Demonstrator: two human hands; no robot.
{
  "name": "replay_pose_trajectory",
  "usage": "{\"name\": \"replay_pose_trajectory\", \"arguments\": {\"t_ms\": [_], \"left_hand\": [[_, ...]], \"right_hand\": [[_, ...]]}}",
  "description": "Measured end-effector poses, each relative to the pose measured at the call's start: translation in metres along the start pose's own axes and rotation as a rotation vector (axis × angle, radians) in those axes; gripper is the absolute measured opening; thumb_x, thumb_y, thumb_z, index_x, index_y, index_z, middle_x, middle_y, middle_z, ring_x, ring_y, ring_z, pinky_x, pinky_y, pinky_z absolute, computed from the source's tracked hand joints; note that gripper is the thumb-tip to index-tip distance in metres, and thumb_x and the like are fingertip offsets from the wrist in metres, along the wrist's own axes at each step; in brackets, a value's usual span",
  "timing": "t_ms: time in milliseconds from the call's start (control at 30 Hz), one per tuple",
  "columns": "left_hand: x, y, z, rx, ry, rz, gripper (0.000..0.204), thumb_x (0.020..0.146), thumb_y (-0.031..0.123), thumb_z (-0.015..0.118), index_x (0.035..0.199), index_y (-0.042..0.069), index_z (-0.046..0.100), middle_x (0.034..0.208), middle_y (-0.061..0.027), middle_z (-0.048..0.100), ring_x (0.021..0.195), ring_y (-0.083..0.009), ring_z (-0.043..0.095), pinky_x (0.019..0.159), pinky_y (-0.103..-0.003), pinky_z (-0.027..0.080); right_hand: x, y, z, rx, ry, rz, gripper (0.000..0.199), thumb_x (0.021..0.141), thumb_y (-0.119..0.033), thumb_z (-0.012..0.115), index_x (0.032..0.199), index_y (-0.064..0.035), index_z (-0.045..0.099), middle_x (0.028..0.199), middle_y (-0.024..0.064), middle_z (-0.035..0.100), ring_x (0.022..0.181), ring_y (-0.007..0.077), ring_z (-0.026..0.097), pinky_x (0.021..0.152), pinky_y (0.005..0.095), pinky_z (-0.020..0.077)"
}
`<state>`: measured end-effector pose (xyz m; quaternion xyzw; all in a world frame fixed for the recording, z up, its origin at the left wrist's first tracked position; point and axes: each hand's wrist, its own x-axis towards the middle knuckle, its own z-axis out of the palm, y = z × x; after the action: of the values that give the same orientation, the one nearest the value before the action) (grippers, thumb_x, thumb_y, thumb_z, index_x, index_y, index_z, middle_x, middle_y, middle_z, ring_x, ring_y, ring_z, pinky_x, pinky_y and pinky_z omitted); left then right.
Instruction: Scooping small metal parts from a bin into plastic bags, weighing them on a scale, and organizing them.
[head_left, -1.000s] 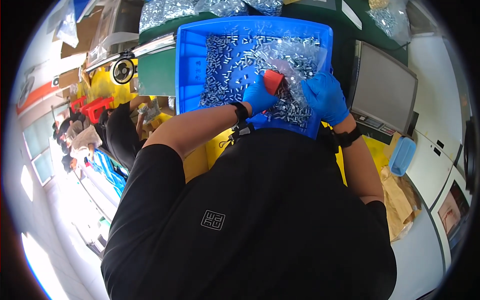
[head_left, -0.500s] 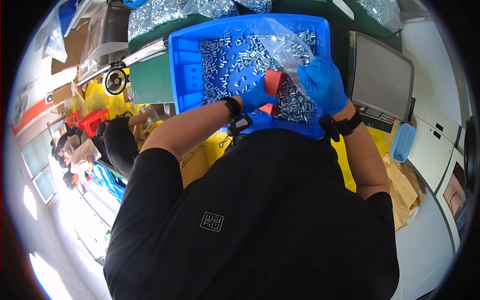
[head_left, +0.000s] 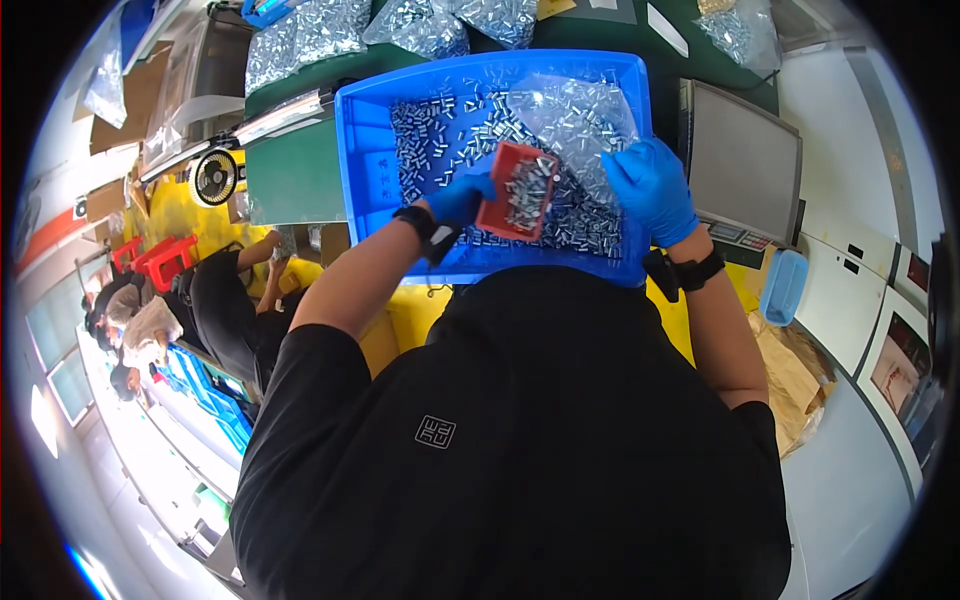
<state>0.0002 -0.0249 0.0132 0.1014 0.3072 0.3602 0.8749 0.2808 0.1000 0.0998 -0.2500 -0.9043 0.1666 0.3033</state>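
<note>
My left hand [head_left: 462,200], in a blue glove, grips the left side of a small red box [head_left: 497,214]. Small silvery metal sleeves [head_left: 528,192] lie inside the box, which is held over a large blue tray [head_left: 362,185]. More of these sleeves are strewn across the tray floor, piled thickest at its right. My right hand [head_left: 655,192], also gloved in blue, has its fingers closed on the edge of a clear plastic bag [head_left: 575,118] at the tray's right side. Sleeves show through the bag; whether they are in it or beneath it I cannot tell.
Right of the tray stands a weighing scale [head_left: 748,150], with a small light-blue tray [head_left: 784,288] nearer me. Filled clear bags [head_left: 415,28] line the far side of the green tabletop [head_left: 290,175]. At left are a fan [head_left: 213,178] and another person [head_left: 225,305].
My left hand has drawn the red box up and leftward out of the pile, turning its open side up with sleeves inside. The bag lies spread lower over the tray.
</note>
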Motion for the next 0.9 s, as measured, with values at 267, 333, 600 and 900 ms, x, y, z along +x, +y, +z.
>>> {"name": "replay_pose_trajectory", "arguments": {"t_ms": [267, 333, 600, 900], "left_hand": [[-0.088, 0.084, 0.066, 0.43, 0.358, 0.033, 0.064, 0.081, 0.027, 0.061, 0.135, -0.004, 0.048, 0.121, -0.0161, 0.063, 0.104, -0.0244, 0.065, 0.095, -0.036, 0.052], [-0.095, 0.102, 0.075, 0.583, 0.335, 0.034, 0.059, 0.084, 0.031, 0.061, 0.131, -0.004, 0.051, 0.118, -0.0157, 0.065, 0.102, -0.0229, 0.066, 0.093, -0.034, 0.052], [0.007, 0.132, 0.148, 1.911, 0.233, -0.149, 0.05, 0.09, 0.051, 0.055, 0.107, 0.007, 0.07, 0.092, -0.019, 0.069, 0.08, -0.0289, 0.068, 0.076, -0.035, 0.053], [0.029, 0.072, 0.193, 2.336, 0.57, 0.102, 0.035, 0.075, 0.042, 0.07, 0.089, 0.01, 0.069, 0.081, -0.0165, 0.07, 0.077, -0.0322, 0.07, 0.069, -0.042, 0.056]], "right_hand": [[-0.018, -0.031, 0.004, -0.035, -0.06, -0.023, 0.017, 0.079, -0.014, 0.07, 0.068, -0.0073, 0.06, 0.07, 0.0093, 0.055, 0.072, 0.0295, 0.056, 0.064, 0.0409, 0.0457], [-0.024, -0.034, 0.008, -0.038, -0.174, -0.054, 0.014, 0.079, -0.015, 0.069, 0.069, -0.0078, 0.062, 0.071, 0.0099, 0.055, 0.075, 0.0302, 0.056, 0.069, 0.0415, 0.046], [-0.022, -0.043, 0.009, -0.045, -0.254, -0.054, 0.013, 0.08, -0.017, 0.065, 0.072, -0.0076, 0.064, 0.072, 0.0116, 0.057, 0.076, 0.0309, 0.056, 0.073, 0.0429, 0.0449], [-0.022, -0.046, 0.009, -0.057, -0.305, 0.028, 0.011, 0.082, -0.015, 0.06, 0.075, -0.008, 0.065, 0.075, 0.0135, 0.062, 0.068, 0.0322, 0.06, 0.063, 0.0445, 0.046]]}}
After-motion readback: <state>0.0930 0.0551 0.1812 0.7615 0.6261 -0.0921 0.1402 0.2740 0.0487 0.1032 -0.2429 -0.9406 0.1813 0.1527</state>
